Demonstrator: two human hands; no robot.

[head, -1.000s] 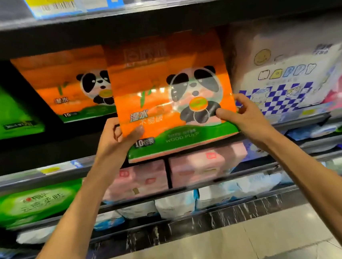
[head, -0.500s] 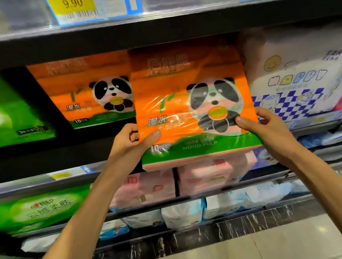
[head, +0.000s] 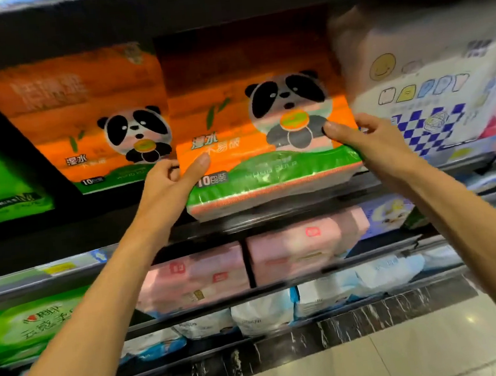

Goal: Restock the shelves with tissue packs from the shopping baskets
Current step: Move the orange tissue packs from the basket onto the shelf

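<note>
An orange tissue pack with a panda print [head: 252, 120] stands upright at the front of the upper shelf [head: 317, 193], its green bottom edge on the shelf lip. My left hand [head: 170, 183] grips its lower left corner, thumb across the front. On the lower right corner, my right hand [head: 369, 142] holds the pack with the thumb on the panda. A second identical panda pack [head: 82, 113] stands further back on the same shelf, just to the left.
A white pack with a blue checked print [head: 432, 100] sits close on the right. Green packs [head: 0, 178] are at the far left. Pink packs [head: 248, 263] fill the shelf below, with white and blue packs [head: 268, 313] under those. Tiled floor [head: 408, 354] lies at the bottom.
Both hands have carried the panda pack up and in towards the shelf, and its bottom edge now meets the shelf lip. The pack has closed up beside the other orange pack.
</note>
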